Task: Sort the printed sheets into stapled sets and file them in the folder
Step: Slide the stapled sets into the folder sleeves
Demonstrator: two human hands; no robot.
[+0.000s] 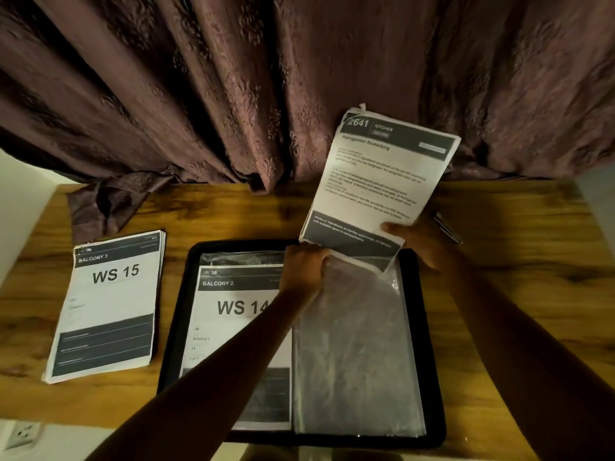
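A black folder (pixel 429 327) lies open on the wooden table, with clear plastic sleeves inside. Its left sleeve holds a sheet headed "WS 14" (pixel 233 311). My left hand (pixel 304 266) pinches the top edge of the right sleeve (pixel 352 354) and pulls it open. My right hand (pixel 422 239) grips the lower edge of a stapled set headed "2641 Kitchen" (pixel 376 181), held tilted above the folder. The set's bottom corner sits in the mouth of the right sleeve. Another stack headed "WS 15" (pixel 106 304) lies on the table left of the folder.
A dark stapler or pen-like object (pixel 447 227) lies on the table right of my right hand. A brown curtain (pixel 266 94) hangs behind the table and drapes onto its far edge. A wall socket (pixel 21 434) shows at the lower left.
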